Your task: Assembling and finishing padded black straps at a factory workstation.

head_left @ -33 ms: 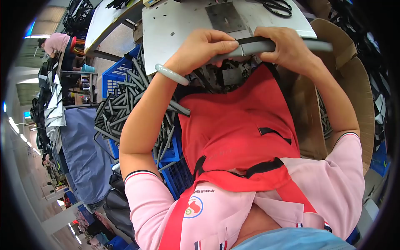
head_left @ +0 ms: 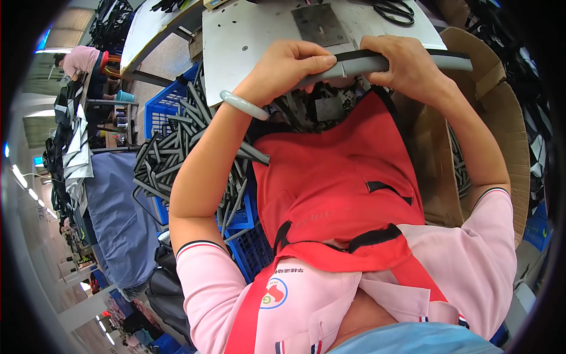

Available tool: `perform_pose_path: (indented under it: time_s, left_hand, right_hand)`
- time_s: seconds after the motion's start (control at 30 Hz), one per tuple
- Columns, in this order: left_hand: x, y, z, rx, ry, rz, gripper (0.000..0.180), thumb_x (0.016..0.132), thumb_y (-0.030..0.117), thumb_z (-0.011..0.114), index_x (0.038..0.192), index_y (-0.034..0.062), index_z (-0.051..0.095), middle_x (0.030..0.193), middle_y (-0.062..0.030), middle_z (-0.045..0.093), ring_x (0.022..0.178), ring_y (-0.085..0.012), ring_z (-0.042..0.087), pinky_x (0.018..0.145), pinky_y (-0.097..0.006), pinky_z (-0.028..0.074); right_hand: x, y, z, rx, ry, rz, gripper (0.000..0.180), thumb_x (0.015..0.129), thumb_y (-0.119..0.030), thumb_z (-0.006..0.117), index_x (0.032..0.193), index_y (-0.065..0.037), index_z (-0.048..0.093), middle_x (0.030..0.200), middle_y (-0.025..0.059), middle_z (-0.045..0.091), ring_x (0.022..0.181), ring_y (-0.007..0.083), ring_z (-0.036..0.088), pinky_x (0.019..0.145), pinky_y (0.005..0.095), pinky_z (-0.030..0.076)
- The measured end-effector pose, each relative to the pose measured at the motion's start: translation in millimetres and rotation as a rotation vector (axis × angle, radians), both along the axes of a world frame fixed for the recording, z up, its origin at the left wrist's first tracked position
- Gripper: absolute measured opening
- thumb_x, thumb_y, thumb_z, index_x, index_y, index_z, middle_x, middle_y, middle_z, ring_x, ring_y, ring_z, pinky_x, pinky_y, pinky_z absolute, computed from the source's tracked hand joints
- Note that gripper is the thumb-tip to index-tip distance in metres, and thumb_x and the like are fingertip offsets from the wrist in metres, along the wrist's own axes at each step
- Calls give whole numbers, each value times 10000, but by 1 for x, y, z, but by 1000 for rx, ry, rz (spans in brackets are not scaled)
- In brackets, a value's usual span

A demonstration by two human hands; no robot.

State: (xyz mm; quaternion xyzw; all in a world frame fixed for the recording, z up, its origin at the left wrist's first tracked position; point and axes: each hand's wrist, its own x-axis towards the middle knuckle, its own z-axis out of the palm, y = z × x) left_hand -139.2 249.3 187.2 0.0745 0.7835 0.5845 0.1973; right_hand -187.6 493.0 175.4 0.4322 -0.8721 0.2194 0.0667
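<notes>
A long grey padded strip with a black edge is stretched between my two hands, just in front of the white tabletop. My left hand pinches its left part between thumb and fingers. The right hand is wrapped over the strip further along, and the free end sticks out to the right beyond it. A small pale mark shows on the strip between the hands. Part of its left end is hidden behind my left fingers.
A metal plate is set in the tabletop, with black-handled scissors at the back right. Left of me, a blue crate overflows with similar grey strips. An open cardboard box stands right. Another person bends over far left.
The strip's right end was blurred by motion and is now sharp. Both hands stay almost in the same place with the same hold.
</notes>
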Motion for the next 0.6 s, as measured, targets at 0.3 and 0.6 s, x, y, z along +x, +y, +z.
perform_pose_path:
  time_s: [0.3,0.6]
  left_hand:
    - [-44,-2,-17,-114,393,187,281,882,246,688,1006,-5,719,697,-17,638,554,-71,521,509,-225,419]
    - [-75,-4,-14,-118,337,283,269,885,222,709,1032,-3,724,725,-45,667,522,-57,496,493,-200,384]
  right_hand:
    - [-52,-16,4,4,-13,-63,325,738,-141,729,1008,-25,589,826,200,630,803,401,595,689,427,462]
    - [-85,-29,5,4,-50,-161,466,752,-186,747,1177,-53,611,982,187,674,876,364,639,783,406,495]
